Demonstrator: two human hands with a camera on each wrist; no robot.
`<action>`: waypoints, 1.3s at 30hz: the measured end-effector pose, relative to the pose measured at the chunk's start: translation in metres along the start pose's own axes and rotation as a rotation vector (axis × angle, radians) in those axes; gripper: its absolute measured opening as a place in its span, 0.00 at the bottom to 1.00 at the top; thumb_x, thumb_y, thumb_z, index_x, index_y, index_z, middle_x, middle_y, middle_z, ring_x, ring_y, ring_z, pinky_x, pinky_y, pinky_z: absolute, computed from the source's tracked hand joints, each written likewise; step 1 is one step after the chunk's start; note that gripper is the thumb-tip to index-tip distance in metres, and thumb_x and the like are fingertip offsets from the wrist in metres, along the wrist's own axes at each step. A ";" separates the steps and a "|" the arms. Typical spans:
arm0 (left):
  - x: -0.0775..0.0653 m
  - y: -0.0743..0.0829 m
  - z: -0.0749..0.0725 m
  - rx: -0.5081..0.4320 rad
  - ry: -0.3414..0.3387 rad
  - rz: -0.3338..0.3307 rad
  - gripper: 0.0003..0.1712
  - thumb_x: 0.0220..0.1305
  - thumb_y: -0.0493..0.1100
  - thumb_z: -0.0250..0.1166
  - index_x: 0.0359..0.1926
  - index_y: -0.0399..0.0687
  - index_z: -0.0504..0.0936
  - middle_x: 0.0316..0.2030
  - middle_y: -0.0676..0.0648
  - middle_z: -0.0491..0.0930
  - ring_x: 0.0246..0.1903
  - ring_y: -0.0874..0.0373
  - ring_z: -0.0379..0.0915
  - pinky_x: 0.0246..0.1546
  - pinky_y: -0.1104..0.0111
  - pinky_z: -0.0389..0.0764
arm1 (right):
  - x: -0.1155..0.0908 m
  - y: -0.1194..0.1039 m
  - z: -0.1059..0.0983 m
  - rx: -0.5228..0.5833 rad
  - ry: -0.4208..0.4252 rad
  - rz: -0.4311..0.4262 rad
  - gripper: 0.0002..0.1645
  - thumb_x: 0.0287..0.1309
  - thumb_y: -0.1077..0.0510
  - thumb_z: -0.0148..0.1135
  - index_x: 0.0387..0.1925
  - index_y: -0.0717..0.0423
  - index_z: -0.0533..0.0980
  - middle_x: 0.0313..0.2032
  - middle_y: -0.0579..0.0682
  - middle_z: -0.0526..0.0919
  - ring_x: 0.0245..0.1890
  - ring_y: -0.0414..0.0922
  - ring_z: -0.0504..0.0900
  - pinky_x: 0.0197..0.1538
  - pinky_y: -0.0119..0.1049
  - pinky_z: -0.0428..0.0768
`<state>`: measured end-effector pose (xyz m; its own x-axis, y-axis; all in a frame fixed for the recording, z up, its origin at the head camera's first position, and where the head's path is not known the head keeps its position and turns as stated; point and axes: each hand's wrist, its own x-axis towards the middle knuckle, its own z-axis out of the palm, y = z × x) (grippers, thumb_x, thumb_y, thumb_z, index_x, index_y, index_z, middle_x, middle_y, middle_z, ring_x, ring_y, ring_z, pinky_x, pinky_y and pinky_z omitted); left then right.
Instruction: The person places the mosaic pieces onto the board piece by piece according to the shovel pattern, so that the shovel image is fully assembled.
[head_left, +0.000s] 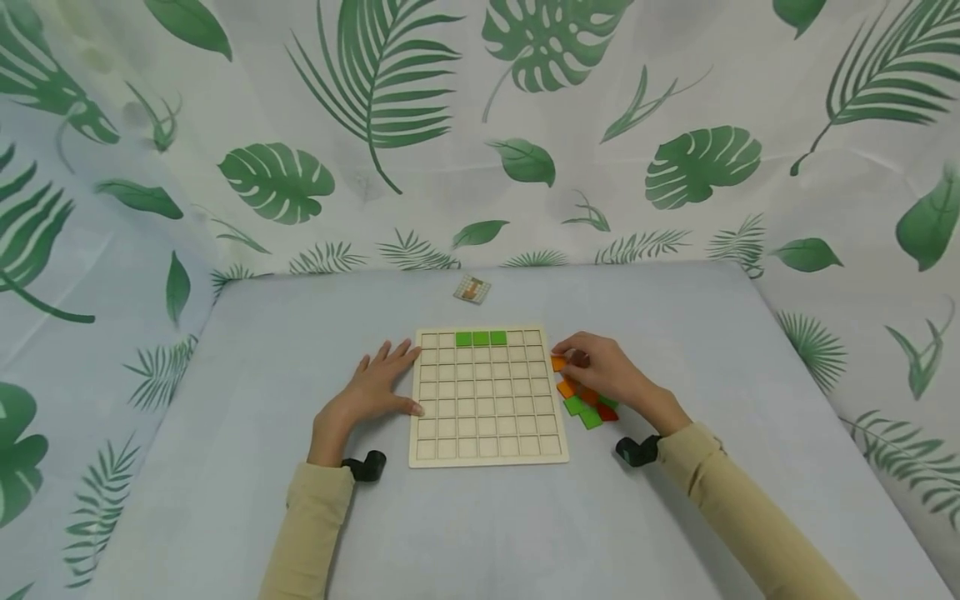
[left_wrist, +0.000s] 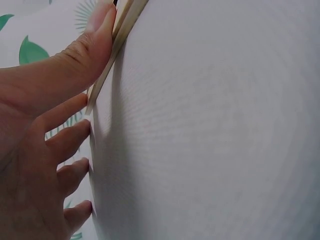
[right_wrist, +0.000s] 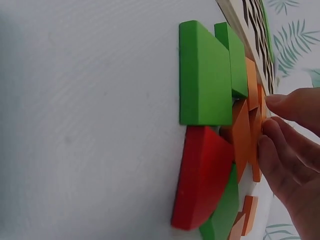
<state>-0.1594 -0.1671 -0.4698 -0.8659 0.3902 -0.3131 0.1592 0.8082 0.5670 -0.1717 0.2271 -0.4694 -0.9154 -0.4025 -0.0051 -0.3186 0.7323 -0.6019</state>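
Observation:
A pale wooden grid board (head_left: 487,460) lies flat, with three green square tiles (head_left: 481,338) side by side in its far row. My left hand (head_left: 375,390) rests at the board's left edge, fingers spread; its thumb (left_wrist: 97,30) touches the rim. Beside the right edge, my right hand (head_left: 603,367) pinches an orange tile (head_left: 558,363) between thumb and fingers. Under and near that hand lies a loose pile: orange tiles (right_wrist: 241,142), green tiles (right_wrist: 205,80) and a red tile (right_wrist: 202,177). The hand partly hides the pile in the head view.
A small card (head_left: 472,289) printed with a grid and an orange shape lies beyond the board. A white cloth covers the table (head_left: 225,500). Leaf-patterned curtains (head_left: 420,200) stand around its back and sides.

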 end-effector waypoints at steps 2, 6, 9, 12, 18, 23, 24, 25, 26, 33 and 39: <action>0.000 0.000 0.000 0.003 0.001 0.001 0.62 0.55 0.54 0.79 0.82 0.47 0.52 0.82 0.41 0.44 0.82 0.38 0.29 0.79 0.38 0.32 | 0.001 -0.001 0.000 -0.006 -0.003 -0.003 0.17 0.62 0.68 0.68 0.53 0.63 0.83 0.48 0.57 0.86 0.39 0.47 0.83 0.45 0.42 0.85; 0.000 -0.001 0.000 0.005 0.000 -0.006 0.62 0.55 0.54 0.79 0.82 0.47 0.52 0.83 0.41 0.43 0.82 0.38 0.29 0.79 0.39 0.32 | 0.003 -0.002 0.000 -0.011 -0.007 -0.003 0.18 0.61 0.69 0.67 0.53 0.64 0.82 0.47 0.57 0.86 0.37 0.46 0.82 0.43 0.40 0.84; 0.000 -0.001 -0.001 -0.002 0.000 -0.009 0.62 0.55 0.54 0.79 0.82 0.48 0.52 0.83 0.41 0.43 0.82 0.39 0.29 0.79 0.39 0.31 | 0.004 -0.002 0.001 -0.021 -0.003 -0.005 0.18 0.61 0.68 0.68 0.53 0.64 0.83 0.47 0.57 0.86 0.37 0.47 0.82 0.43 0.40 0.84; -0.001 -0.001 -0.001 -0.011 0.003 -0.007 0.62 0.56 0.53 0.79 0.82 0.47 0.52 0.82 0.41 0.43 0.82 0.38 0.29 0.79 0.39 0.31 | 0.005 -0.001 0.003 -0.042 0.004 -0.014 0.17 0.60 0.68 0.69 0.52 0.63 0.84 0.44 0.56 0.84 0.38 0.48 0.83 0.44 0.42 0.85; -0.004 -0.002 0.000 -0.015 -0.002 -0.003 0.61 0.56 0.53 0.78 0.82 0.47 0.52 0.82 0.41 0.44 0.82 0.38 0.29 0.79 0.39 0.32 | 0.005 -0.002 0.004 -0.050 0.001 -0.004 0.14 0.60 0.68 0.70 0.49 0.63 0.85 0.42 0.55 0.82 0.40 0.50 0.83 0.46 0.47 0.86; -0.002 -0.003 -0.001 -0.012 -0.002 0.001 0.61 0.56 0.53 0.78 0.82 0.47 0.52 0.82 0.41 0.43 0.82 0.38 0.29 0.79 0.39 0.31 | 0.005 -0.002 0.003 -0.042 0.007 0.010 0.12 0.63 0.66 0.68 0.49 0.62 0.84 0.43 0.56 0.86 0.39 0.49 0.84 0.46 0.46 0.86; -0.002 -0.003 -0.002 -0.008 -0.002 0.000 0.61 0.56 0.53 0.78 0.82 0.48 0.52 0.83 0.41 0.43 0.82 0.38 0.28 0.79 0.40 0.31 | 0.005 -0.002 0.003 -0.042 0.009 0.006 0.12 0.64 0.66 0.68 0.49 0.62 0.84 0.44 0.56 0.87 0.39 0.49 0.84 0.46 0.46 0.86; -0.001 -0.003 -0.002 -0.007 -0.002 0.002 0.61 0.56 0.53 0.78 0.82 0.48 0.52 0.83 0.42 0.43 0.82 0.39 0.28 0.79 0.40 0.31 | 0.005 -0.002 0.002 -0.044 0.015 0.003 0.12 0.64 0.66 0.67 0.49 0.62 0.84 0.44 0.56 0.87 0.39 0.50 0.84 0.46 0.46 0.86; 0.000 -0.003 -0.002 -0.003 -0.003 0.001 0.61 0.56 0.53 0.78 0.82 0.49 0.52 0.83 0.42 0.43 0.82 0.39 0.28 0.79 0.40 0.31 | 0.005 -0.002 0.001 -0.043 0.022 -0.007 0.12 0.65 0.67 0.66 0.49 0.63 0.84 0.44 0.57 0.88 0.39 0.50 0.84 0.46 0.47 0.86; 0.003 -0.004 -0.002 -0.003 -0.007 -0.002 0.62 0.56 0.54 0.78 0.83 0.49 0.51 0.83 0.42 0.43 0.82 0.39 0.28 0.79 0.40 0.31 | 0.004 -0.001 -0.005 -0.026 0.080 -0.044 0.12 0.66 0.69 0.63 0.49 0.65 0.83 0.43 0.59 0.88 0.38 0.52 0.85 0.44 0.48 0.86; 0.003 -0.004 -0.002 -0.004 -0.010 -0.008 0.62 0.56 0.54 0.78 0.83 0.49 0.51 0.83 0.42 0.42 0.82 0.40 0.28 0.79 0.41 0.30 | 0.007 -0.005 -0.006 0.005 0.111 -0.064 0.13 0.68 0.66 0.63 0.52 0.61 0.84 0.46 0.57 0.88 0.38 0.49 0.85 0.42 0.42 0.86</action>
<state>-0.1636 -0.1700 -0.4711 -0.8622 0.3882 -0.3255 0.1500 0.8094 0.5678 -0.1779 0.2237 -0.4617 -0.9148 -0.3850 0.1218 -0.3765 0.7041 -0.6022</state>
